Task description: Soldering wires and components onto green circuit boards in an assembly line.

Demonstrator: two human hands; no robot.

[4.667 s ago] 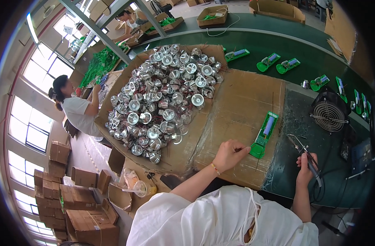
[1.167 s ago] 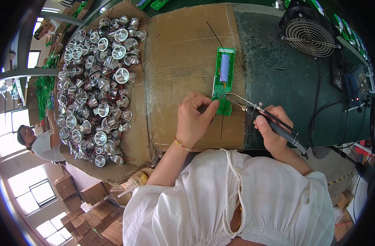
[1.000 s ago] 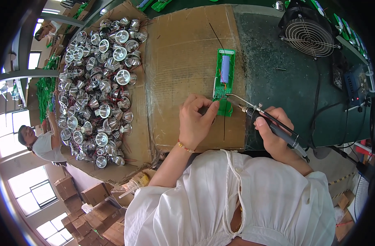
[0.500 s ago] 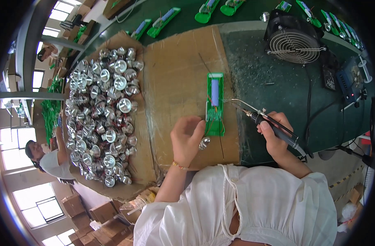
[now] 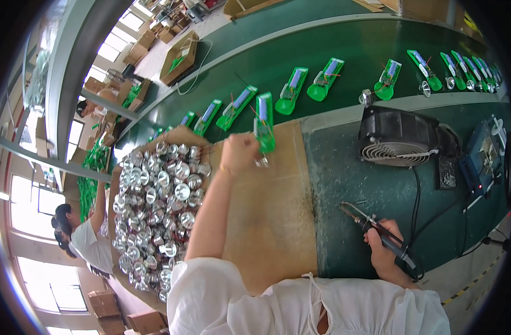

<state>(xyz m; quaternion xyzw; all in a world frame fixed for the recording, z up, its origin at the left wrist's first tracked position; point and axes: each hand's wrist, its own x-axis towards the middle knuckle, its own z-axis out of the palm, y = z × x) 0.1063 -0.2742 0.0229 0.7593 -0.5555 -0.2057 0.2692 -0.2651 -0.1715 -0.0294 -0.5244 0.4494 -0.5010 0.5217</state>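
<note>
My left hand reaches forward to the far end of the cardboard. Its fingers are closed at the near end of a green plastic lamp housing, which carries a blue cylindrical battery and wires. A small shiny reflector hangs just below that housing. On the right, my right hand is wrapped round a soldering iron with a thin metal tube alongside its tip. The iron points to the upper left, above the dark green bench and apart from the housing.
Several similar housings lie in a row along the green belt. A heap of silver reflectors fills a cardboard tray on the left. At the right stand a black fan and a blue soldering station. Another person sits far left.
My left hand has carried the housing forward from the middle of the cardboard to the belt's edge. The soldering iron has drawn away from it. The view has tilted toward the belt.
</note>
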